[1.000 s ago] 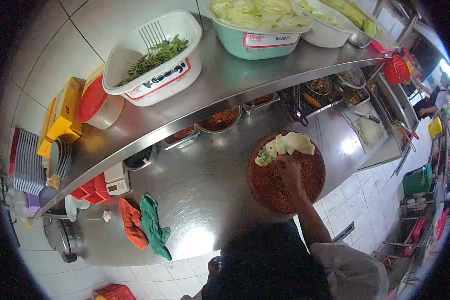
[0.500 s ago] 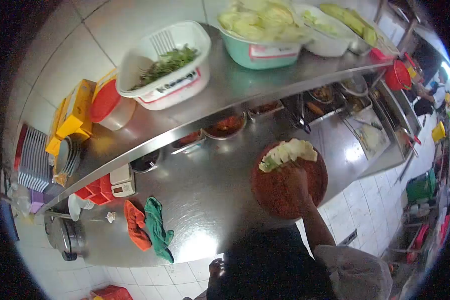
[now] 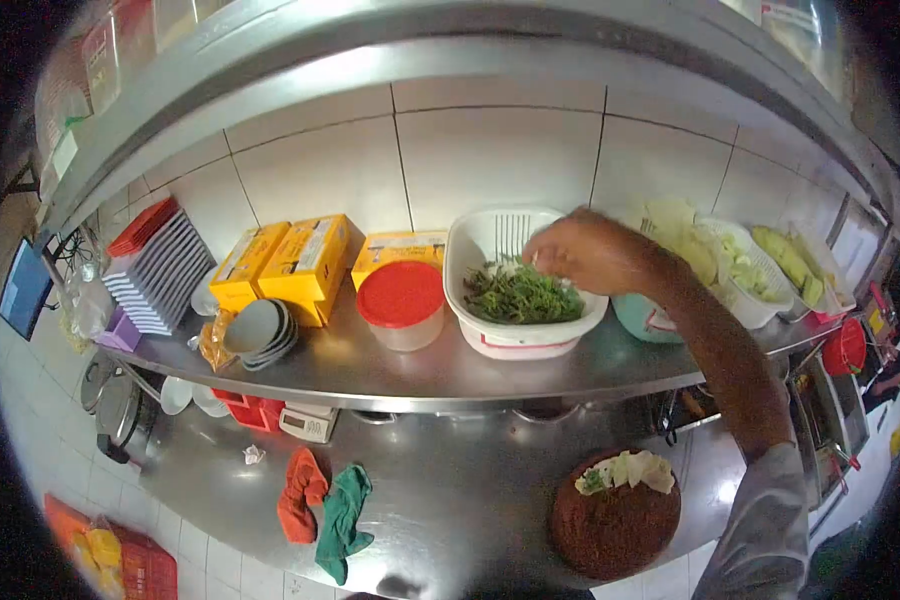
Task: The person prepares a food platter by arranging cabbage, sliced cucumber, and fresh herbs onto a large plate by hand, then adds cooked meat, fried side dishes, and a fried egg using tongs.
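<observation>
My right hand (image 3: 590,250) reaches over the rim of a white plastic basket (image 3: 525,340) on the steel shelf. Its fingers are curled together just above the leafy green herbs (image 3: 525,297); what they hold, if anything, is hard to make out. Below, on the steel counter, a round reddish-brown chopping board (image 3: 615,535) carries pale leaf pieces (image 3: 642,470) with a bit of green along its far edge. My left hand is out of view.
Beside the basket stand a red-lidded tub (image 3: 400,300), yellow boxes (image 3: 310,260) and stacked bowls (image 3: 260,335). Containers of pale leaves (image 3: 685,240) sit to its right. An orange cloth (image 3: 302,495) and a green cloth (image 3: 344,520) lie on the counter near a scale (image 3: 308,423).
My right hand has left the leaves on the chopping board and risen to the herb basket on the shelf. The view has tilted up, and my left hand has dropped out of sight.
</observation>
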